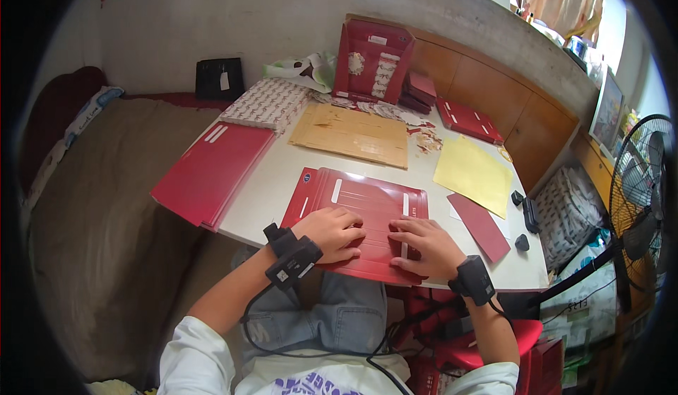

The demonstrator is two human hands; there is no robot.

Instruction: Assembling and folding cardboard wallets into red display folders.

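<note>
A red cardboard sheet (367, 197) with white slots and crease lines lies flat at the near edge of the table, its front edge reaching over my lap. My left hand (330, 234) rests on its left half, palm down with the fingers stretched toward the middle. Facing it, my right hand (425, 245) lies on the right half, fingers spread and slightly bent. Neither hand grips anything. Both wrists wear black strapped devices with cables. Just beyond the sheet sits a brown cardboard board (349, 137).
On the left are a stack of red sheets (215, 169) and a patterned stack (261, 105). An upright red box (374, 63) stands at the back. Yellow paper (474, 174), a dark red strip (480, 227) and small black items lie right. A fan (639, 197) stands beyond.
</note>
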